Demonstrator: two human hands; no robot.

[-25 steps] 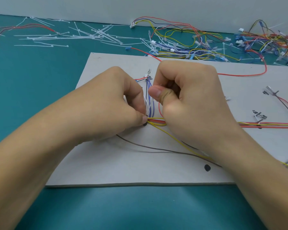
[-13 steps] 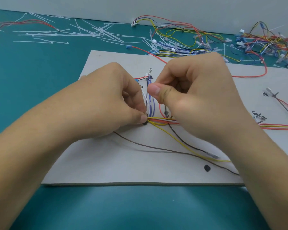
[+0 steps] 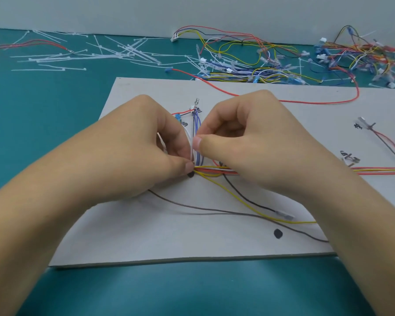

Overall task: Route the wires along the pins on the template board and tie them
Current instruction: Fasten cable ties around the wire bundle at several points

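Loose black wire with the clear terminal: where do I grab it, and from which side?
Probably pinch the black wire just behind its clear terminal, from above on the board's near side. That end lies flat and free; the far end runs under the right hand, and a yellow wire lies alongside.

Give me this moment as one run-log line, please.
step: tying | left hand: pinches wire bundle | right hand: pinches white tie | surface: template board
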